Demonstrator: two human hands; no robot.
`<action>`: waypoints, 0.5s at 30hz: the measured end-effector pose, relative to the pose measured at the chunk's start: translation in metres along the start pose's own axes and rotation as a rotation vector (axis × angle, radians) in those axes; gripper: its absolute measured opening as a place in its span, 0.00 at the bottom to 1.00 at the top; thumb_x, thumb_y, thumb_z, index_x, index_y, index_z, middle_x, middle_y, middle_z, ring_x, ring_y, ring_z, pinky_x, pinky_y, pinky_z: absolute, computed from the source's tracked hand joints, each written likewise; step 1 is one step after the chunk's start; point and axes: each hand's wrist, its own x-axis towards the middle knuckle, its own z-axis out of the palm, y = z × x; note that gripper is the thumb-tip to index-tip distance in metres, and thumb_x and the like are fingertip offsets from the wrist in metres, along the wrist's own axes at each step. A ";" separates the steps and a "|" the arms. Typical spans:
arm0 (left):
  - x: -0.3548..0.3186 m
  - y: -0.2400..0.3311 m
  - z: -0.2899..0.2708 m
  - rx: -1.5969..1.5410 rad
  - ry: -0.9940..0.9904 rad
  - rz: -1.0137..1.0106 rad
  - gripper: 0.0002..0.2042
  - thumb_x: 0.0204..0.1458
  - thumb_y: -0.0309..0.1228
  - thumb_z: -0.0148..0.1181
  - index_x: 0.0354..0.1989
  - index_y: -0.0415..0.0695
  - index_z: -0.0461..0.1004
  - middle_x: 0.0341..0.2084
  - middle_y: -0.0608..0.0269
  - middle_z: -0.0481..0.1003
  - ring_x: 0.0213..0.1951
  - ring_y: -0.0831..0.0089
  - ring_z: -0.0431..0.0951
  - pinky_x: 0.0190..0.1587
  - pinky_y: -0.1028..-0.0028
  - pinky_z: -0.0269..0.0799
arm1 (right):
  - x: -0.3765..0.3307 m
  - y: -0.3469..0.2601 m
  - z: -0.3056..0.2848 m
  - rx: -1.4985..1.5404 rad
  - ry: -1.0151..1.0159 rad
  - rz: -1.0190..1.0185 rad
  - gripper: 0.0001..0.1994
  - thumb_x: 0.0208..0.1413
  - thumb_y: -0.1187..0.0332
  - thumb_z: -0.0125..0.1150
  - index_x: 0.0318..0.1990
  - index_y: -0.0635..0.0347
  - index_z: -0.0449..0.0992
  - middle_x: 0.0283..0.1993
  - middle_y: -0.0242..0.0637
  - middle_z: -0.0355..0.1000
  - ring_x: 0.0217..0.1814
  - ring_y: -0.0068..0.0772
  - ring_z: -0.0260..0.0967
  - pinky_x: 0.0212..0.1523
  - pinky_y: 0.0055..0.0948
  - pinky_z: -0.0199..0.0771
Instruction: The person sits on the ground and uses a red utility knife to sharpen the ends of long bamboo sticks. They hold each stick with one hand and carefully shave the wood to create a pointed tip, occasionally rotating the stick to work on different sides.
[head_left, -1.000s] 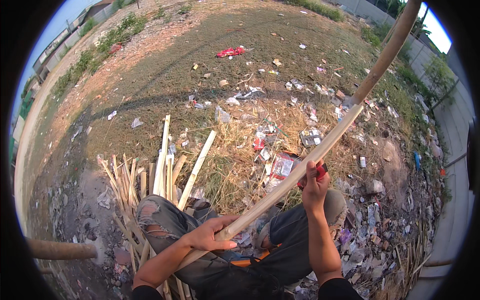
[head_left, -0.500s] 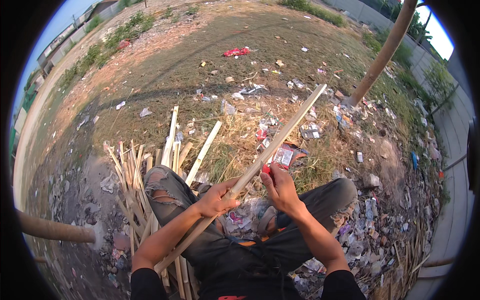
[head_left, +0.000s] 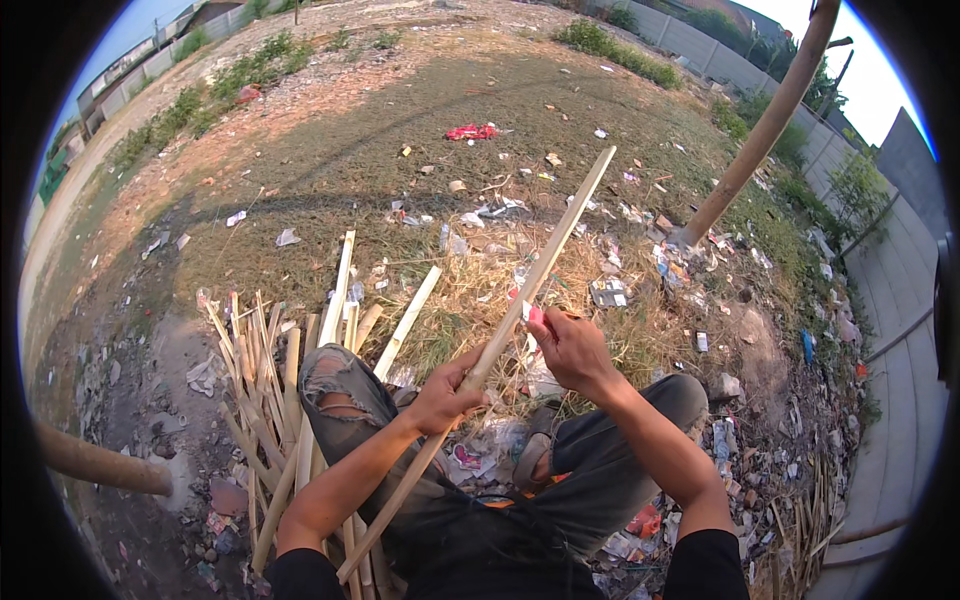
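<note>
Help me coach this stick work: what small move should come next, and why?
Probably a short push of the red-handled tool up the long pale stick: the right hand sets it against the stick, and the left hand grips lower down.

The scene is seen from a single wide fisheye view, worn on the head and aimed steeply downward and forward over the seated person's own lap. The left hand (head_left: pixel 447 392) and right hand (head_left: pixel 572 348) are framed close, just below the picture's middle, with the forearms entering from the lower edge. Farther ground, a leaning pole (head_left: pixel 762 130) and a wall (head_left: pixel 700 55) are pushed toward the dark round rim, where straight lines are bent. No second view is given, so nothing is shared.
</note>
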 end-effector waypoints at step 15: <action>-0.033 0.002 -0.003 0.188 -0.110 0.044 0.41 0.57 0.28 0.71 0.79 0.41 0.58 0.58 0.60 0.75 0.50 0.76 0.77 0.54 0.72 0.74 | 0.035 0.065 -0.127 0.325 0.309 0.257 0.26 0.72 0.45 0.56 0.41 0.66 0.79 0.24 0.29 0.65 0.27 0.22 0.61 0.31 0.33 0.63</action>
